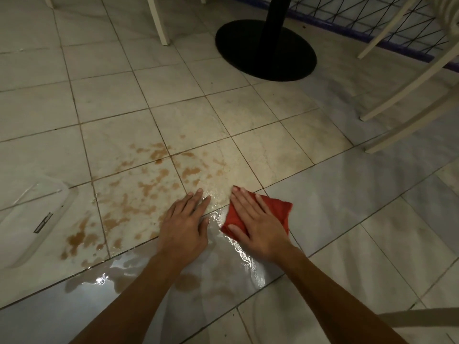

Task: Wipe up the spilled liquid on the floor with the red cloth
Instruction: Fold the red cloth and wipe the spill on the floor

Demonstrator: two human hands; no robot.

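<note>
Brown spilled liquid (139, 194) lies in blotches and a wet sheen across the pale floor tiles, left of and below my hands. The folded red cloth (279, 207) lies flat on the wet floor at the right edge of the spill. My right hand (255, 224) presses on the cloth with straight fingers and covers most of it. My left hand (185, 224) rests flat on the wet tile just left of the cloth, fingers straight, holding nothing.
A clear plastic container (32, 219) lies on the floor at the left, beside the spill. A black round table base (265, 49) stands farther ahead. White chair legs (402, 100) stand at the right, another (159, 21) at the top. A blue wire fence (367, 26) runs along the back right.
</note>
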